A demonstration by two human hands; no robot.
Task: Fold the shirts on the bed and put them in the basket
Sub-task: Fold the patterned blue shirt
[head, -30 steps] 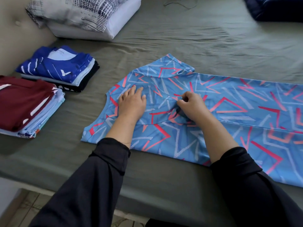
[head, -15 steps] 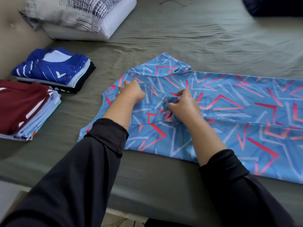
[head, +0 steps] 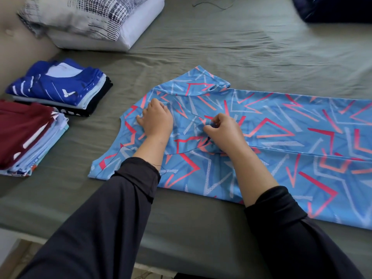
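One light-blue shirt point(head: 271, 141) with red and pale zigzag marks lies spread flat on the bed point(head: 221, 47), near its front edge, running off toward the right edge. Collar end points left. Two hands on it, both at the collar end. Left hand point(head: 158, 119): knuckles up, fingers bent down onto the fabric near the neck opening; whether it pinches cloth or only presses, cannot tell. Right hand point(head: 223, 131): fingers curled, pinching a small bunch of fabric just right of the left hand. Black sleeves on both arms. Two stacks of folded shirts at the bed's left edge, well apart from the spread shirt: blue-topped stack point(head: 60, 85) farther back, maroon-topped stack point(head: 26, 135) nearer the front, the two stacks just beside each other. Pillows point(head: 96, 21) at the back left corner, count unclear. One dark blue bundle point(head: 332, 9) at the back right corner. One thin cord point(head: 211, 5) at the back edge.
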